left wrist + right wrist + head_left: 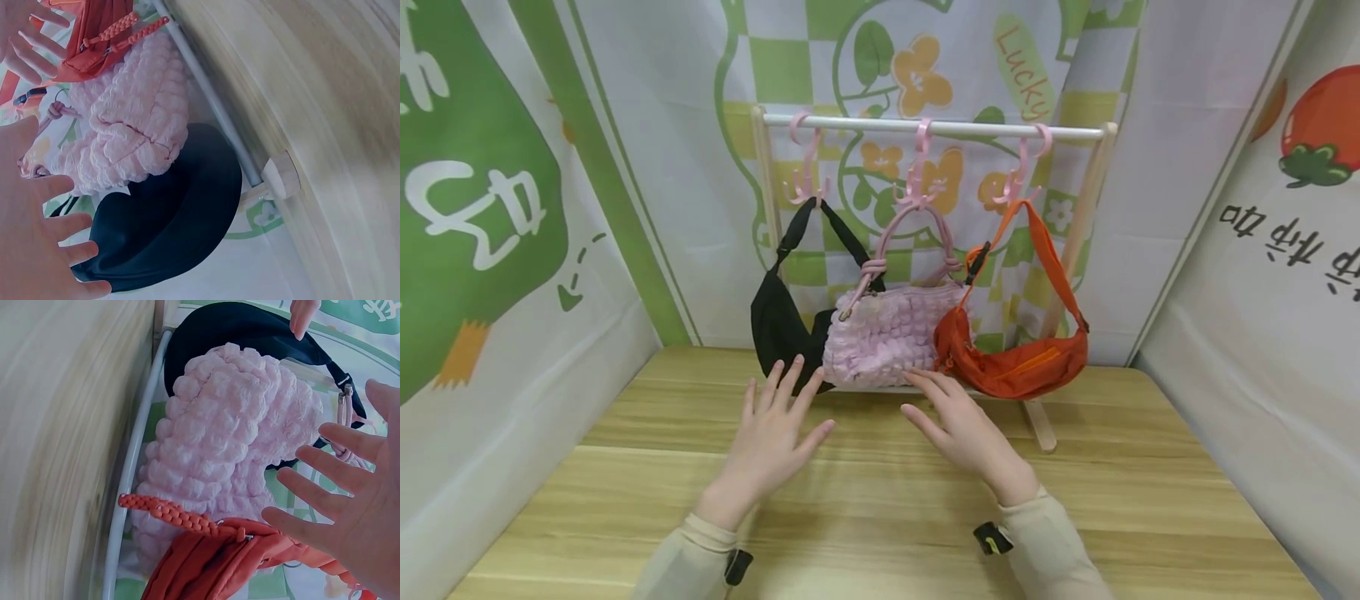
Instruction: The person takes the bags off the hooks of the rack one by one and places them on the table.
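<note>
Three bags hang side by side from pink hooks (919, 171) on a small rack. At the left is a black shoulder bag (782, 325), in the middle a pink puffy handbag (887, 337) with a knotted handle, at the right an orange-red crossbody bag (1022, 367). My left hand (771, 446), fingers straight and spread, is in front of the black bag and holds nothing. My right hand (962, 429) also has its fingers extended, its fingertips overlapping the lower edge of the pink bag in the head view. In the right wrist view its spread fingers (331, 465) are beside the pink bag.
The rack has a white top rail (865, 123), wooden side posts (1086, 200) and a foot (1040, 425) on the wood-grain table (880, 517). A low grey bar (209, 94) runs near the tabletop. Printed cloth walls (1247, 333) enclose the back and sides.
</note>
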`<state>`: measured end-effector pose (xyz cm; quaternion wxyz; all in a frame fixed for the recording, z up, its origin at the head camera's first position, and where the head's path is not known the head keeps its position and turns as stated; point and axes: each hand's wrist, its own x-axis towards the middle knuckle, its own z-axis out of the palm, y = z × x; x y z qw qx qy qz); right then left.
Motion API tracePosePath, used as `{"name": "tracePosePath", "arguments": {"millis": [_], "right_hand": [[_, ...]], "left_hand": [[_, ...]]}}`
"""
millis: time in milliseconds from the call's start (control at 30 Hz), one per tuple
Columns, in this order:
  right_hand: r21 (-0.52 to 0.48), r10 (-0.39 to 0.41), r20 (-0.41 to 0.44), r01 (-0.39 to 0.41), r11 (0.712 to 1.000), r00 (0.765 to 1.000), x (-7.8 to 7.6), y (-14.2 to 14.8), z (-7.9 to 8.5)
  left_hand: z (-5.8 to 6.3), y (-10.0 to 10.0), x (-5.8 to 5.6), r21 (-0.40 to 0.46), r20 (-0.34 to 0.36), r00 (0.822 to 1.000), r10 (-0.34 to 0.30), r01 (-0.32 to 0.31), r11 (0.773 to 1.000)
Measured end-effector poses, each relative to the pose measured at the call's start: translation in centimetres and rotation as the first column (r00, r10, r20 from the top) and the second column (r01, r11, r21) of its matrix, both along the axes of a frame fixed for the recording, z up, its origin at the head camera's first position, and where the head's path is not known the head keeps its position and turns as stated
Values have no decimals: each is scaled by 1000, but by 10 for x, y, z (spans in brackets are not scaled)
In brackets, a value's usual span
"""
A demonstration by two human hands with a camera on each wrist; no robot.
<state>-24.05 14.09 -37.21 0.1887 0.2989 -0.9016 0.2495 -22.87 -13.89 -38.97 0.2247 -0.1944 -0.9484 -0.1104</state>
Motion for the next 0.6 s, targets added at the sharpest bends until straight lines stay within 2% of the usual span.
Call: {"name": "tracePosePath", "arguments": {"millis": [167,300,600], "right_hand": [[-14,3,12,-3,1000,1000,-2,-7,4],[-30,26,-11,-27,999,1000,-6,-11,6],[-66,69,-31,-71,995,997,-15,-21,15]], "left_hand": [[2,-4,-2,12,-24,1000,-4,4,1000],[5,-7,-5,18,-38,999,-1,2,1000],[13,-10,-8,29,-21,1000,7,-6,1000]]}}
